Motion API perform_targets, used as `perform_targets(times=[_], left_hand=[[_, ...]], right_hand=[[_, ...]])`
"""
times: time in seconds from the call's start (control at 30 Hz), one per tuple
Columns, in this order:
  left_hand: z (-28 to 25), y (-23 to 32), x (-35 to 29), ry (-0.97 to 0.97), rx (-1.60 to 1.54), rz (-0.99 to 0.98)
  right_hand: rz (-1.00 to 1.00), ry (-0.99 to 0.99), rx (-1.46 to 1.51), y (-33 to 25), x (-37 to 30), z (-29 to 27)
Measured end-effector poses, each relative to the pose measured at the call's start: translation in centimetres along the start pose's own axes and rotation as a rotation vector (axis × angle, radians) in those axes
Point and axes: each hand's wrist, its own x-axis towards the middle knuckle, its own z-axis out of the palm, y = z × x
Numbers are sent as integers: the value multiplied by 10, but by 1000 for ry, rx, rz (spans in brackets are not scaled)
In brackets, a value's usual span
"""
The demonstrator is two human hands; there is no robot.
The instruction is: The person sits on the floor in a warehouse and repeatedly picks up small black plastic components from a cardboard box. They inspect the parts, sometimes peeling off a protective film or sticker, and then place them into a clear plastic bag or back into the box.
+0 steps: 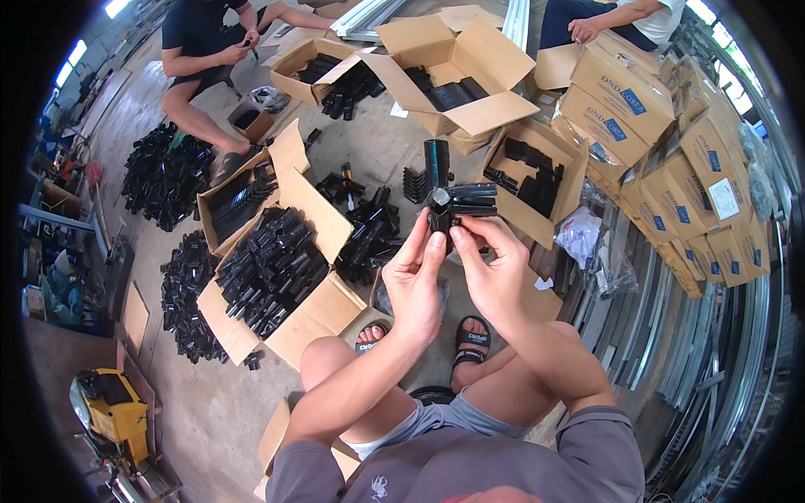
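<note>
Up in front of me I hold a black bracket [437, 168] with a round pale hub and stubby arms, one pointing away and one to the right. Thumb and fingers of my left hand [415, 281] pinch its near end from the left. My right hand [493, 258] grips the same end from the right, its fingertips close to the left ones. Beyond the hands, a short row of black parts [414, 184] lies on the floor. An open carton [566, 180] with black parts stands just past my right hand.
At left, an open carton [331, 306] overflows with black parts, with heaps [168, 176] beside it. Another open carton [495, 63] stands ahead. Stacked boxes [616, 101] and metal profiles [662, 335] line the right. Two people [201, 50] sit across; a yellow machine [117, 415] stands lower left.
</note>
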Motion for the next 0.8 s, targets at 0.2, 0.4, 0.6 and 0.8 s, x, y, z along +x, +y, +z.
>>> perform_targets(times=[0.2, 0.4, 0.6, 0.8], left_hand=[[0, 2, 0, -15, 44, 49], [0, 4, -2, -23, 83, 70], [-3, 3, -2, -32, 70, 65], [-1, 3, -1, -29, 74, 55]], right_hand=[[-86, -24, -115, -8, 6, -3], [-44, 1, -40, -6, 4, -2], [-28, -17, -32, -7, 2, -4], [-52, -8, -31, -2, 2, -5]])
